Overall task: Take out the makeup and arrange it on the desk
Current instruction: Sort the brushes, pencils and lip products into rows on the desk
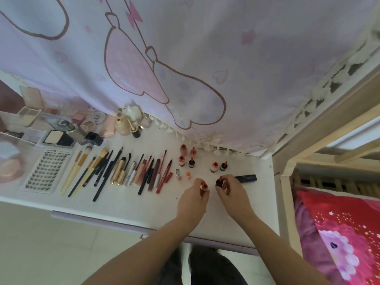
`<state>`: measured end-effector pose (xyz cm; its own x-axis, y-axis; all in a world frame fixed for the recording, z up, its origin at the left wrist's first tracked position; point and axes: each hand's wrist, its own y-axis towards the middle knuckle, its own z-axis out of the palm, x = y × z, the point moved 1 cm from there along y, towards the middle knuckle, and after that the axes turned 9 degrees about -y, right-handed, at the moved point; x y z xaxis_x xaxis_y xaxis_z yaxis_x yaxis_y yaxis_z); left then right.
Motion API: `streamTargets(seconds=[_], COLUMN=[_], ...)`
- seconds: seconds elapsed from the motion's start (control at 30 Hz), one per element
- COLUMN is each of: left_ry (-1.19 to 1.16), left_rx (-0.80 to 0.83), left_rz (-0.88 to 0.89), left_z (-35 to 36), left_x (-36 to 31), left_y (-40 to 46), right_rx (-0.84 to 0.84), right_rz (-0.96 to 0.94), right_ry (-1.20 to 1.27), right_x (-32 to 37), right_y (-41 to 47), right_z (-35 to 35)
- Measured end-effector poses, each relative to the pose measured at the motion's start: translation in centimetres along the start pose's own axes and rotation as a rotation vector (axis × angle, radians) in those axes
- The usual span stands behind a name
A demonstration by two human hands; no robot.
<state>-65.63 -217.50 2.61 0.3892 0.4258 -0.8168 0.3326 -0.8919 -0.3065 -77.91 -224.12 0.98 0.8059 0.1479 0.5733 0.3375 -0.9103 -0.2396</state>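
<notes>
My left hand (195,197) pinches a small red-topped lip tint piece (205,186) just above the white desk (127,204). Close to its right, my right hand (230,187) grips a small dark red bottle (218,183). Behind the hands stand several small tint bottles (182,160), some orange, some dark. A dark blue tube (246,178) lies behind my right hand. To the left lie rows of pencils and mascaras (144,171), brushes (86,167) and a lash tray (46,169). Compacts and palettes (58,138) crowd the back left.
A pink and lilac cartoon curtain (185,68) hangs over the desk's back edge. A clear organiser (12,138) stands at the far left. A bed frame (287,161) with a red quilt (345,233) is at the right. My dark-clothed legs (205,268) are below the desk front.
</notes>
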Motion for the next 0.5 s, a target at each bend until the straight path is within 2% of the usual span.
streamTargets(seconds=[0.3, 0.5], left_ry=[0.037, 0.007], left_rx=[-0.063, -0.015], left_rz=[-0.032, -0.111], left_z=[0.9, 0.1], left_x=[1.1, 2.1], left_y=[1.6, 0.0], right_rx=[0.035, 0.017], right_rz=[-0.063, -0.079], right_ry=[-0.122, -0.103], right_x=[0.1, -1.2], right_y=[1.7, 1.3], right_z=[2.0, -1.7])
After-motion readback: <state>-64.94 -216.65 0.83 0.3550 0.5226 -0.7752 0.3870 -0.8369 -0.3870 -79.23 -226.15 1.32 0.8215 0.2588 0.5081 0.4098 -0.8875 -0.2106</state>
